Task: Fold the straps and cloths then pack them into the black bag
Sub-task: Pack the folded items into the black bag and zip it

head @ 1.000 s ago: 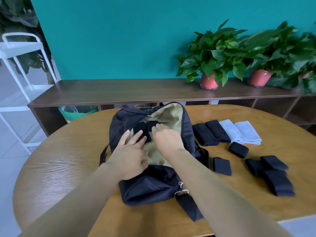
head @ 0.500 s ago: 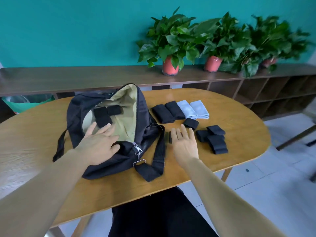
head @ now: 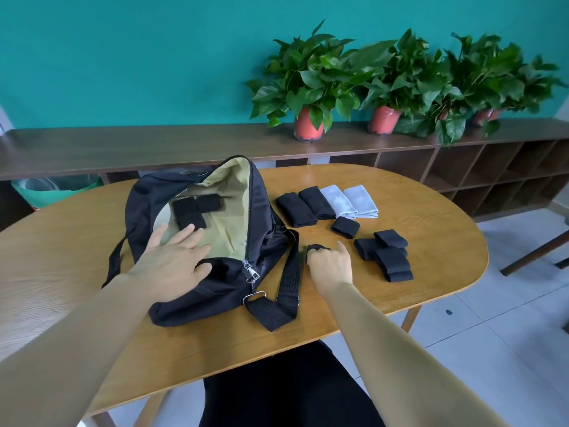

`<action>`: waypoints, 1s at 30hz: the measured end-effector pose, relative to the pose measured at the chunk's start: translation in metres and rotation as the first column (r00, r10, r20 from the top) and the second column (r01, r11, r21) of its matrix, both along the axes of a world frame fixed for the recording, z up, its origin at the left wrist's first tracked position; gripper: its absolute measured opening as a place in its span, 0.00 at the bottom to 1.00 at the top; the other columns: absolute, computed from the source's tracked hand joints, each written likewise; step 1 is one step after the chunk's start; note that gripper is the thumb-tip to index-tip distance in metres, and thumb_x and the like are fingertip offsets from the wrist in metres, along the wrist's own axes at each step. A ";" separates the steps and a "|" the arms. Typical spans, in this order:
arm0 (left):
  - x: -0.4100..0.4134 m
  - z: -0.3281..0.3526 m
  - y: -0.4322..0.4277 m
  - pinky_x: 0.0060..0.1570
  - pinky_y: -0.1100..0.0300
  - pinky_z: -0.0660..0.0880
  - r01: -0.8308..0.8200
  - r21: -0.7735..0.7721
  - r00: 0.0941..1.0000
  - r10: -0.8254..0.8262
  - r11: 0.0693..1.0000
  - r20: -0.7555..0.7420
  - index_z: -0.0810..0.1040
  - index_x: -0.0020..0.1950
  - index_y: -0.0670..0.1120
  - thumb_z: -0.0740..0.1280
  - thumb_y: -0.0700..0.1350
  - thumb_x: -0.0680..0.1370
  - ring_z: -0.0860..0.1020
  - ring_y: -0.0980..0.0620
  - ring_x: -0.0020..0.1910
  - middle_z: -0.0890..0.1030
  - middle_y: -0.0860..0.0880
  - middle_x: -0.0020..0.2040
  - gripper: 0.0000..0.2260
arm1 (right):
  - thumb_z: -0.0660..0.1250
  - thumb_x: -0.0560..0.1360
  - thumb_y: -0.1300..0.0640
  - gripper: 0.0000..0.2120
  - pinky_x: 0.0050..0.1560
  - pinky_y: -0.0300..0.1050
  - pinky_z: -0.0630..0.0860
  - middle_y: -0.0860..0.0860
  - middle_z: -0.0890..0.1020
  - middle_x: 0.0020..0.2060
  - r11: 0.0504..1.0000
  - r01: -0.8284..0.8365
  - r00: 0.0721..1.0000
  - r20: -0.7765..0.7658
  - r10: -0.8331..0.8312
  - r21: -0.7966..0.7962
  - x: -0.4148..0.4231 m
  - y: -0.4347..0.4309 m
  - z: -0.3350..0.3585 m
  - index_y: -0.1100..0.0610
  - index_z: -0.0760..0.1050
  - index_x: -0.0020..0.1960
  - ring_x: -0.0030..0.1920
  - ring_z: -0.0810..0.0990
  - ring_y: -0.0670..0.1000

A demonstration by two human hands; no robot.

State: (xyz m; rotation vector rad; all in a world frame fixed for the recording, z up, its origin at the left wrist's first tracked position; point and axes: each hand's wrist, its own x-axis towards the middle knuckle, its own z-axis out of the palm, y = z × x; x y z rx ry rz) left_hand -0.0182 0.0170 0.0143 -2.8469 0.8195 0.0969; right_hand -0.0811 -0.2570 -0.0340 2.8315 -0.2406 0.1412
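Change at the right hand (head: 331, 266) since half a second ago: then flat, fingers spread above the small folded strap (head: 313, 248); now curled down and pinching it between thumb and bent fingers, forefinger alone stretched out to the right. Strap mostly hidden under the knuckles, only its far end showing. On the table (head: 431, 211) or just off it, impossible to say which. Just beside the bag's shoulder strap (head: 289, 282). A second ago, both hands at the mouth of the bag; only the left there now.

Left hand (head: 172, 263) much as before: fingers (head: 184, 240) straight and fanned, gripping nothing. Palm pressed on the near lip of the black bag (head: 144, 195), fingertips reaching over the tan lining (head: 228, 223), one tip at the edge of the nearest of the packed straps (head: 189, 212). Bag unzipped and wide open on the left half of the table, that small group of folded black pieces lying inside against the lining.

Outside, to the right of the bag: two black cloths (head: 297, 209) side by side, touching two pale grey cloths (head: 351, 200). Nearer, one rolled strap (head: 345, 227) on its own. Nearer again, a heap of folded straps (head: 386, 255), overlapping one another, just right of the right hand and not touching it.
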 end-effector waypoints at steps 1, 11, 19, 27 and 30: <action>0.000 0.001 0.001 0.72 0.44 0.36 0.001 0.000 1.000 -0.001 1.000 0.006 0.58 0.77 0.54 0.45 0.57 0.83 0.40 0.54 0.77 0.46 0.51 0.79 0.23 | 0.63 0.75 0.64 0.11 0.71 0.51 0.60 0.52 0.83 0.45 1.000 0.008 1.000 0.000 -0.008 0.026 -0.003 0.001 -0.001 0.59 0.74 0.57 0.47 0.81 0.53; 0.016 0.011 0.020 0.73 0.42 0.34 -0.021 -0.067 0.997 0.026 0.998 0.068 0.56 0.77 0.54 0.47 0.55 0.83 0.40 0.53 0.77 0.47 0.49 0.79 0.22 | 0.71 0.64 0.71 0.13 0.34 0.43 0.78 0.54 0.85 0.43 0.983 -0.133 0.716 0.698 0.006 0.128 0.004 0.008 0.026 0.62 0.80 0.48 0.41 0.85 0.52; 0.046 0.009 0.039 0.72 0.41 0.34 -0.018 -0.074 0.987 0.030 0.997 0.160 0.58 0.77 0.54 0.48 0.56 0.82 0.41 0.53 0.78 0.47 0.49 0.79 0.23 | 0.54 0.68 0.64 0.21 0.46 0.45 0.80 0.56 0.85 0.48 0.864 -0.498 0.705 0.615 0.353 0.074 0.082 0.120 0.051 0.62 0.82 0.52 0.50 0.84 0.52; 0.075 -0.018 0.063 0.69 0.45 0.30 0.052 -0.105 0.965 -0.023 0.993 0.259 0.68 0.72 0.55 0.50 0.59 0.77 0.52 0.50 0.78 0.58 0.51 0.78 0.25 | 0.50 0.65 0.65 0.21 0.32 0.41 0.78 0.54 0.83 0.36 0.909 -0.399 0.886 0.307 0.348 0.118 0.144 0.144 0.019 0.60 0.81 0.44 0.37 0.83 0.53; 0.077 -0.022 0.065 0.70 0.43 0.44 0.075 -0.107 0.960 -0.043 0.991 0.277 0.80 0.59 0.53 0.55 0.60 0.72 0.71 0.48 0.69 0.75 0.49 0.68 0.24 | 0.50 0.64 0.64 0.21 0.32 0.41 0.78 0.55 0.83 0.35 0.925 -0.362 0.904 0.286 0.317 0.119 0.158 0.143 0.006 0.60 0.82 0.43 0.37 0.84 0.53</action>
